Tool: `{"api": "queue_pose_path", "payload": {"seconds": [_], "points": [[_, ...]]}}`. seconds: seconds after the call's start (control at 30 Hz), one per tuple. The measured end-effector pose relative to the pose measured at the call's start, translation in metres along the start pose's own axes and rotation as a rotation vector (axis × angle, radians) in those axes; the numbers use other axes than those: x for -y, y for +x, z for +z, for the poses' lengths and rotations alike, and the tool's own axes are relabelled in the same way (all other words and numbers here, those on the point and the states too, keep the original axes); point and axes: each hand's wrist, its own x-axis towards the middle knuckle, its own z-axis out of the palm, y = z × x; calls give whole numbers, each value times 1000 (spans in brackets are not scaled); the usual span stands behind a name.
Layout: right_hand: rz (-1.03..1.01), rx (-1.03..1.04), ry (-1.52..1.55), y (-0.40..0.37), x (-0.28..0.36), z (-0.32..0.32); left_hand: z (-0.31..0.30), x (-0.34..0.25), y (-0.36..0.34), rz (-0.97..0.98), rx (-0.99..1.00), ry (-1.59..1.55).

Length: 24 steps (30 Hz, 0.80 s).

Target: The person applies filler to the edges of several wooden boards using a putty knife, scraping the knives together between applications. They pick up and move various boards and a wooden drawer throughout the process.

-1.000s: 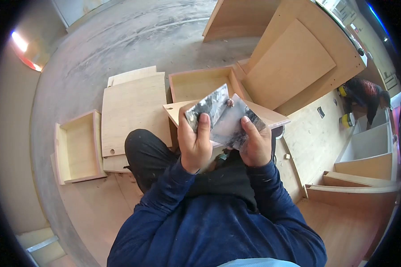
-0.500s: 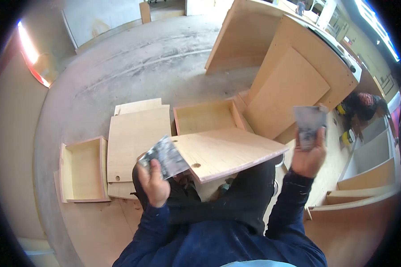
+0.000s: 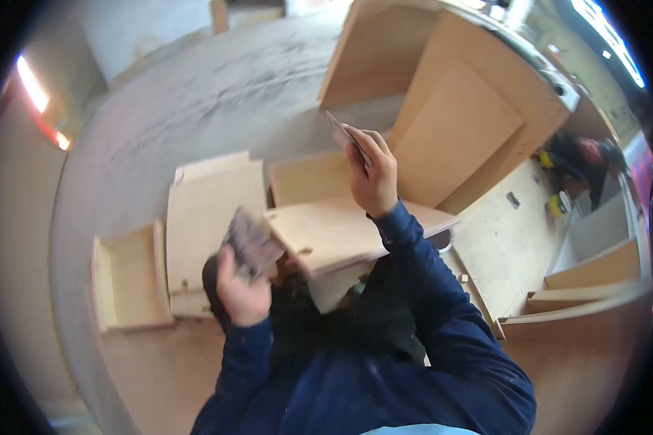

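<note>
Marks in red show on the dark shirt (image 3: 573, 154) of another person, off to the right, but they are too small and blurry to read. A yellow tub (image 3: 559, 205) sits close by, and any words on it are too small to make out too. The left plate (image 3: 251, 243), a thin, flat, dull gray thing, is smeared with spots and too blurry to show any words.

The left hand (image 3: 245, 293) grips this plate by its near end, with the thumb on top. The plate sits beside the left end of a pale wood board (image 3: 355, 228), and its far corner points up and away from the person.

The right hand (image 3: 375, 181) is up over the far side of the board. It pinches the right plate (image 3: 339, 134) between the thumb and bent fingers. This plate is seen almost from its thin edge, and its long way runs from the hand up to the left, ending in a sharp tip.

The board lies over the dark trousers (image 3: 305, 319). Its long way goes from left to right, and two round holes are near its left end. Past it are a drawer (image 3: 308, 177) and a big wood cabinet (image 3: 453, 109).
</note>
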Motion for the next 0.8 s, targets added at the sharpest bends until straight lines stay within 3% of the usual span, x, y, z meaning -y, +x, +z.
{"api": "queue_pose_path", "payload": {"seconds": [0.07,0.13,0.2,0.23,0.27,0.33,0.43,0.5,0.53,0.6,0.63,0.73,0.77,0.8], "points": [[-65,142,-140,-37,36,7,-10,16,11,-38,-149,-19],[-274,275,-14,-74,43,12,2,17,10,-55,-110,258],[-243,508,267,-79,72,0,5,23,8,-51,-46,214],[-227,473,207,-93,69,-1,3,21,5,-52,68,281],[-222,440,145,-102,63,-4,38,19,-4,-20,-6,268],[-127,371,17,-109,42,-10,38,20,-1,184,-30,434],[-1,502,-201,-104,18,-20,17,3,22,128,30,232],[330,306,252,-106,22,-27,10,3,16,248,31,445],[318,293,256,-119,33,-37,8,8,7,294,34,518],[597,19,579,-123,39,-36,7,19,11,-61,92,226],[602,-38,722,-129,42,-36,10,30,4,-20,164,369],[601,2,913,-136,42,-35,9,60,-24,-137,224,419],[661,142,776,-139,43,-39,10,63,-29,-169,278,442],[670,173,893,-144,40,-38,12,66,-33,-204,329,467]]}}
